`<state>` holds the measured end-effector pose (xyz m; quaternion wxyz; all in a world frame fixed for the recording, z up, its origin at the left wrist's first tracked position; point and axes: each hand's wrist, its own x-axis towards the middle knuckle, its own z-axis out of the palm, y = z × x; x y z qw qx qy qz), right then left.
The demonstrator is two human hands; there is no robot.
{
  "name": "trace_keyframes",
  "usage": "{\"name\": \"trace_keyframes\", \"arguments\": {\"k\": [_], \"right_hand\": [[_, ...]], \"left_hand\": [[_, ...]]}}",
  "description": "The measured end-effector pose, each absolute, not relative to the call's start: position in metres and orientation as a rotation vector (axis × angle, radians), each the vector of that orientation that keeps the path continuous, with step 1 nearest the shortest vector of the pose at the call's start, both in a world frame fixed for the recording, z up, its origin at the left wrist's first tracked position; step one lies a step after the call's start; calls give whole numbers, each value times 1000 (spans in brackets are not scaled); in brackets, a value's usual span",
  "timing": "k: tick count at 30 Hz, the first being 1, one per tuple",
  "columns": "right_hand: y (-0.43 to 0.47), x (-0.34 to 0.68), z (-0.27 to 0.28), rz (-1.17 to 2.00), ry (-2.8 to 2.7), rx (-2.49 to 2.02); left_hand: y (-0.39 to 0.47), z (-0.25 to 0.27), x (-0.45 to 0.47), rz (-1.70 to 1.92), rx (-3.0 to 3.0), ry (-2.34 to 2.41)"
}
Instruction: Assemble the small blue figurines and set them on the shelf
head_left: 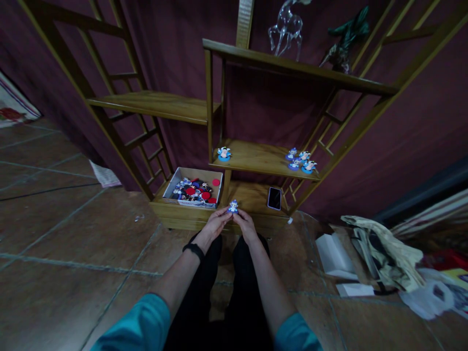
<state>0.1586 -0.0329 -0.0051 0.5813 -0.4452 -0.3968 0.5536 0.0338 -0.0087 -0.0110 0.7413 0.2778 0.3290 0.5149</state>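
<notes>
Between my two hands, in front of the lowest shelf, is a small purple-and-white figurine (233, 206) on a round base, held upright. My left hand (216, 222) pinches its base from the left. The fingers of my right hand (244, 224) close on it from the right. Just beyond my left hand, an open cardboard box (168, 190) holds a jumble of small figurines and red discs. On the shelf above, a blue-based figurine (224, 154) stands at the left end. Several more figurines (294, 163), purple and blue, are grouped at the right end.
A phone (274, 198) lies on the lowest shelf (244, 192) at right. Higher up stand a clear glass deer (287, 27) and a green statue (345, 41). Cloth (389, 253), white boxes (335, 256) and a plastic bag (427, 295) lie on the floor at right.
</notes>
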Motion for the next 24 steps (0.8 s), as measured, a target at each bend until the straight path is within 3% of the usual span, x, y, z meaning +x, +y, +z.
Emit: {"name": "trace_keyframes", "arguments": {"k": [24], "right_hand": [[-30, 161, -13, 1310, -935, -1029]], "left_hand": [[-5, -14, 33, 1155, 645, 744]]}}
